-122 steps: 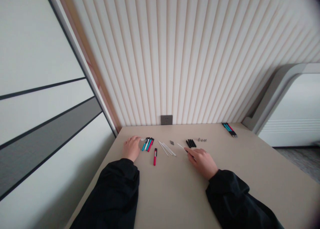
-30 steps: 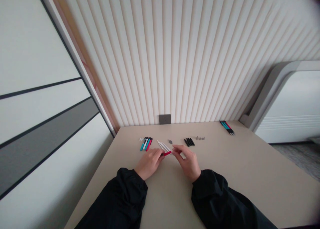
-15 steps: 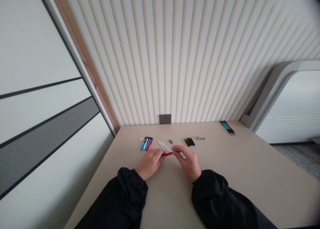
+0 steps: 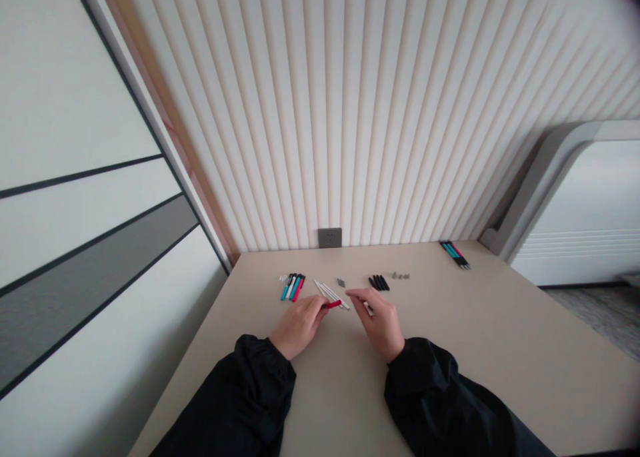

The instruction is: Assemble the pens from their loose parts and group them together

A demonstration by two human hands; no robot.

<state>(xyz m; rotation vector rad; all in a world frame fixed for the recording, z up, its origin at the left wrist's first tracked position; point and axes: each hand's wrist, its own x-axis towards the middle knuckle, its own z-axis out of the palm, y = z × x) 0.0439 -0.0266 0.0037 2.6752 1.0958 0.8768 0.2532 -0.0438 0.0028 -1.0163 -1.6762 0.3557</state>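
Note:
My left hand (image 4: 300, 324) is closed around one end of a red pen barrel (image 4: 333, 304), which juts to the right from the fingertips, slightly raised at its free end. Just right of it, my right hand (image 4: 377, 320) is apart from the barrel, thumb and forefinger drawn together; anything small between them cannot be made out. Thin white pen refills (image 4: 324, 288) lie fanned out behind the barrel, partly covered by it. Past them is a little group of small grey pieces (image 4: 341, 282). Several black pen grips (image 4: 379, 283) lie side by side beyond my right hand.
Blue, white and red pen parts with black clips (image 4: 293, 287) lie left of the refills, near small clear pieces (image 4: 283, 278). Small grey tips (image 4: 401, 276) sit right of the grips. Whole-looking pens (image 4: 455, 255) rest at the table's back right. A wall socket (image 4: 330, 238) is behind.
My right hand has come away from the red barrel, a little to the right. The barrel's free end has tilted up and shifted slightly left in my left hand.

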